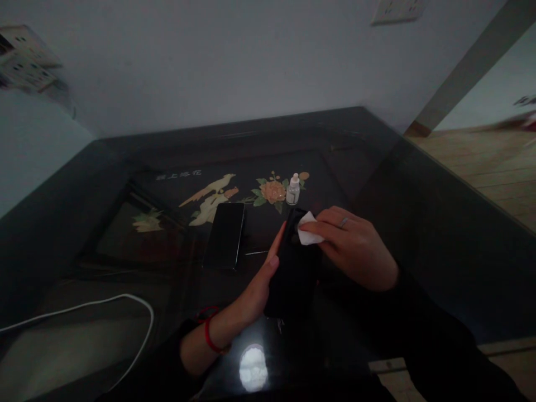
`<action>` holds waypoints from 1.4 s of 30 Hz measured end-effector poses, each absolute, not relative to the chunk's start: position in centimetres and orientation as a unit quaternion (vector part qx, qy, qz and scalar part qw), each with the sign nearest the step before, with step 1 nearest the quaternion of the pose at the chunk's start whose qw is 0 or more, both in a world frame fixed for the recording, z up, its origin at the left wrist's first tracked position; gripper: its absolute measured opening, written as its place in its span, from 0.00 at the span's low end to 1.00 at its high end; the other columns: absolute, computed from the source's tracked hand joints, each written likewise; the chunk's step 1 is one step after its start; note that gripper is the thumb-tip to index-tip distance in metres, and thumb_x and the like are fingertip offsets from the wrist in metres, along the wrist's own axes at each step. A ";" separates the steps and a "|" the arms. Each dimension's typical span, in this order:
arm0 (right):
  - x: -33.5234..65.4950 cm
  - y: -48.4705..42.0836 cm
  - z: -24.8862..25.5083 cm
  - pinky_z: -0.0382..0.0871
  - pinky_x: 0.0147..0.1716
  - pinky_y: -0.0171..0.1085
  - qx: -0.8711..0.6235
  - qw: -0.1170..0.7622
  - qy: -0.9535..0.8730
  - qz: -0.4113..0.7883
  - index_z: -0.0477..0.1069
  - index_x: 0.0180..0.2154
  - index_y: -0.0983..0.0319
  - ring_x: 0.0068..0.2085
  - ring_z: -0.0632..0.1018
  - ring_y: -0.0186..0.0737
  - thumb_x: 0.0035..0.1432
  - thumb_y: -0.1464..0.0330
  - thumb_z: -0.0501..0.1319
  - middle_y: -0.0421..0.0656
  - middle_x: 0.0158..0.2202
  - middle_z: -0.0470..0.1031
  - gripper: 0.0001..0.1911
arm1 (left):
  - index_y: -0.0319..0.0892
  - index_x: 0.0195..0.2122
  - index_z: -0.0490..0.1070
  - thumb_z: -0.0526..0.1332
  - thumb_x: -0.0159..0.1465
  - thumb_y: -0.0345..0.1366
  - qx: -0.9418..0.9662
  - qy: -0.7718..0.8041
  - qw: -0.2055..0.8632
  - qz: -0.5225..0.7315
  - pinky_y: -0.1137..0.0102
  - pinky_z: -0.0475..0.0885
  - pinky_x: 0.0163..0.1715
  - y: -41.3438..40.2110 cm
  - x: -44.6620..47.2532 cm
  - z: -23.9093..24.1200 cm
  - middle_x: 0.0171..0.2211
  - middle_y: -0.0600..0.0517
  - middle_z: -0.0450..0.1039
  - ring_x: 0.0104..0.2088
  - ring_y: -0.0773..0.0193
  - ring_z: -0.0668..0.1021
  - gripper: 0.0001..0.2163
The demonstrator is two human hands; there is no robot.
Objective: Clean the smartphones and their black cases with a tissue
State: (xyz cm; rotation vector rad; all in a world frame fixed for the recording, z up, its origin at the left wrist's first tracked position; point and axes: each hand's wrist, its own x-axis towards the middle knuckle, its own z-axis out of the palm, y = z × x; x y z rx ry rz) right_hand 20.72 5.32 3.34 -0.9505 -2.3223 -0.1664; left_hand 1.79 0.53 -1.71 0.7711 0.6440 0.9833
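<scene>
A dark phone (pixel 293 273) lies on the black glass-topped table (pixel 419 234) in front of me. My left hand (pixel 259 285) rests flat along the phone's left edge, fingers stretched out and steadying it. My right hand (pixel 355 245) pinches a small white cloth (pixel 309 230) and presses it on the phone's far end. A ring shows on one right finger, and a red band circles my left wrist.
A second dark phone (pixel 226 234) lies to the left. A small white-capped bottle (pixel 293 190) stands behind the phones on the bird-and-flower inlay. A white cable (pixel 104 304) loops at the near left. White wall behind, wall sockets at upper left, wooden floor to the right.
</scene>
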 end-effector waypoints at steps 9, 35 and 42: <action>20.2 4.7 3.1 0.69 0.34 0.37 -0.446 0.247 -0.860 0.002 0.75 0.33 0.61 0.35 0.76 0.41 0.55 0.79 0.57 0.43 0.31 0.76 0.11 | 0.57 0.66 0.50 0.53 0.65 0.51 0.452 0.313 0.680 0.484 0.60 0.43 0.67 0.7 1.4 -2.4 0.69 0.58 0.45 0.68 0.55 0.49 0.29; 20.7 6.4 1.2 0.70 0.28 0.37 -0.497 0.527 -0.465 0.508 0.76 0.33 0.61 0.28 0.77 0.39 0.47 0.59 0.69 0.41 0.27 0.78 0.14 | 0.49 0.66 0.53 0.56 0.65 0.47 0.254 0.386 0.711 0.531 0.62 0.56 0.63 1.5 1.6 -1.3 0.66 0.51 0.57 0.64 0.56 0.61 0.29; 17.8 4.4 -0.1 0.66 0.27 0.31 -0.446 0.532 -0.403 0.596 0.76 0.34 0.61 0.27 0.74 0.33 0.44 0.60 0.72 0.39 0.28 0.77 0.16 | 0.52 0.64 0.55 0.62 0.62 0.39 0.229 0.382 0.753 0.483 0.67 0.62 0.57 1.4 1.6 -1.6 0.59 0.53 0.68 0.58 0.60 0.69 0.29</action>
